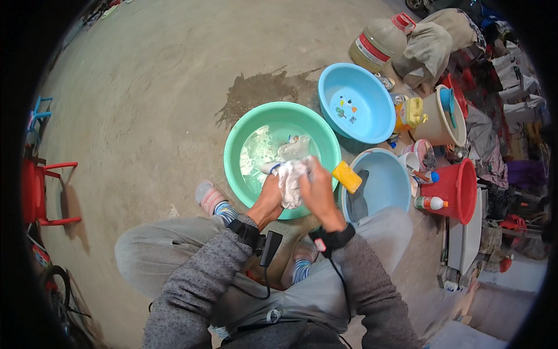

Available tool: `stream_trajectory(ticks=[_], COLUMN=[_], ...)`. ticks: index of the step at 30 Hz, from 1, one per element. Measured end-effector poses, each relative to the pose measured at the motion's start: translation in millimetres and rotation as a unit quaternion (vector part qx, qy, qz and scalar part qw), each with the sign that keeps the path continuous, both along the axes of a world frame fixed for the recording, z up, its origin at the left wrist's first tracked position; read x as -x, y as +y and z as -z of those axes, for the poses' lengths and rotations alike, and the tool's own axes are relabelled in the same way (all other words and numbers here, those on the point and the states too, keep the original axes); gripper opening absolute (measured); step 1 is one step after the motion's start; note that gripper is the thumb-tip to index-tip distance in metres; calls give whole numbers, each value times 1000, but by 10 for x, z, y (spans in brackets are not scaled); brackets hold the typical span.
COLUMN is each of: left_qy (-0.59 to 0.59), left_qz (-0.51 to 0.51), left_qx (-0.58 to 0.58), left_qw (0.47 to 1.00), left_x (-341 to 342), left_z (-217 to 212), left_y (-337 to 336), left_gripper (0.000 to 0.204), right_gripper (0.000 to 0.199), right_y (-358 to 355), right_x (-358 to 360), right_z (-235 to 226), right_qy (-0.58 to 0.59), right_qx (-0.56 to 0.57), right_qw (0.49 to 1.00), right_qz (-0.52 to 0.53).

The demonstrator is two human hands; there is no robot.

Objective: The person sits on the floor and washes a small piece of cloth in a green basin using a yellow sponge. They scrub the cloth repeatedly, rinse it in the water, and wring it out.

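Over the near side of a green basin [233,157], both of my hands grip a crumpled white, soapy cloth [290,181]. Its exact kind cannot be told; a bit of blue edging shows near it. My left hand [268,199] is closed round its lower left side. On the right, my right hand [317,189] presses its curled fingers into the cloth, slightly blurred. Inside the basin there is shallow foamy water, with another pale wet cloth [295,148] lying in it. A yellow soap bar [347,177] rests beside my right hand, at the rims of two basins.
At right, a grey-blue basin [388,180] holds a dark grey cloth [358,198]. Beyond stands a light blue basin [331,87]. A large jug [378,43], a yellow bottle [410,113], a cream bucket [433,125] and a red bucket [450,189] crowd the right. Red chair [36,192] at left.
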State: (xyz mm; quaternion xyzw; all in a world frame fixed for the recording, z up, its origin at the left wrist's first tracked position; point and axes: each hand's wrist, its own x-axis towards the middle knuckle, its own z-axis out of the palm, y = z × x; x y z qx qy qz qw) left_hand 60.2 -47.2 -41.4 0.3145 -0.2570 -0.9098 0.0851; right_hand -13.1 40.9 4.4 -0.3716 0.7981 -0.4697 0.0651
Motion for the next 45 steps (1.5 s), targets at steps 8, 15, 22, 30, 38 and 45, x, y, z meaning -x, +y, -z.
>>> stream_trajectory(ticks=[8, 15, 22, 30, 38, 45], left_qy=[11, 34, 46, 3, -10, 9], left_qz=[10, 7, 14, 21, 1, 26], left_qx=[-17, -52, -43, -23, 12, 4], left_qw=[1000, 998, 998, 1000, 1000, 1000], left_x=[20, 21, 4, -25, -17, -35], left_z=[82, 47, 75, 97, 79, 65], left_y=[19, 51, 39, 2, 27, 41], left_gripper=[20, 15, 19, 22, 25, 26], right_gripper=[11, 12, 12, 13, 13, 11], right_y=[11, -20, 25, 43, 23, 28], right_x=[43, 38, 58, 76, 28, 49], right_z=[68, 34, 91, 107, 2, -9], right_qy=[-5, -17, -21, -14, 44, -27], right_qx=[27, 16, 27, -23, 34, -17], right_qw=[1000, 999, 999, 998, 984, 997], right_qz=[3, 26, 10, -63, -170, -72])
